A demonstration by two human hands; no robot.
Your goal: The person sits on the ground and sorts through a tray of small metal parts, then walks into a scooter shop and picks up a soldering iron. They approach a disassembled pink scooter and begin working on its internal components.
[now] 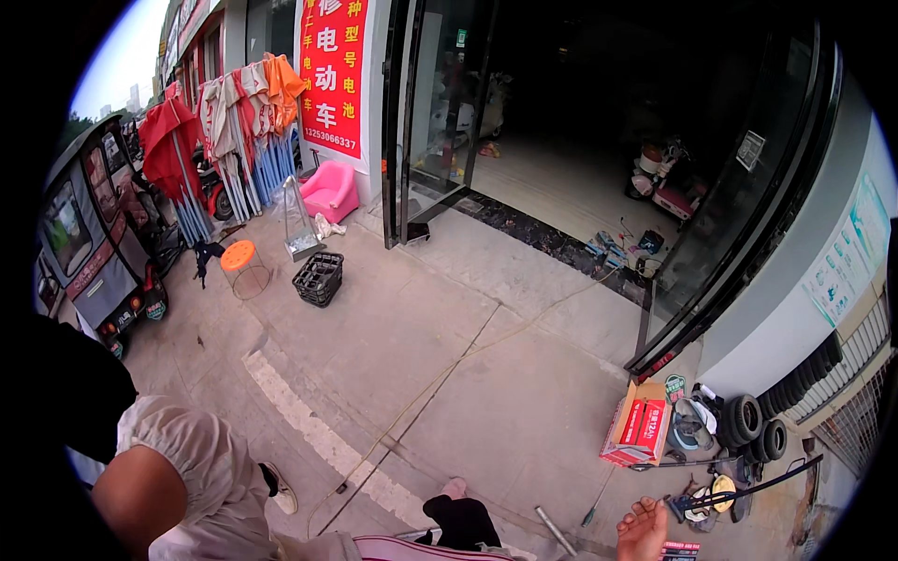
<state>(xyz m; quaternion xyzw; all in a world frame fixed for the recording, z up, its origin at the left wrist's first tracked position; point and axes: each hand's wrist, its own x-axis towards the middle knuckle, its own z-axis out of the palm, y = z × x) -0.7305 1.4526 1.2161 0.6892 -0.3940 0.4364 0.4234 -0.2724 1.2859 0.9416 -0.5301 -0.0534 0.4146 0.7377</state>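
My right hand (643,531) comes in at the lower right, its fingers loosely curled and apart, with nothing visible in them. Just to its right is a long black curved bar (748,487) with a bracket at its near end; I cannot tell whether they touch. A short grey metal tube (556,531) and a thin screwdriver-like tool (591,510) lie on the paving to the left of this hand. My left hand is out of view. Low in the middle are a dark-clad leg (460,524) and a pink-edged strip (421,548).
A person in pale clothing (201,458) is close at my left. Near the glass doorway stand a red carton (644,425) and tyres (741,420). Farther off are a black basket (318,279), an orange stool (241,256), a pink chair (331,192) and a parked three-wheeler (94,238). A cable (449,366) crosses the paving.
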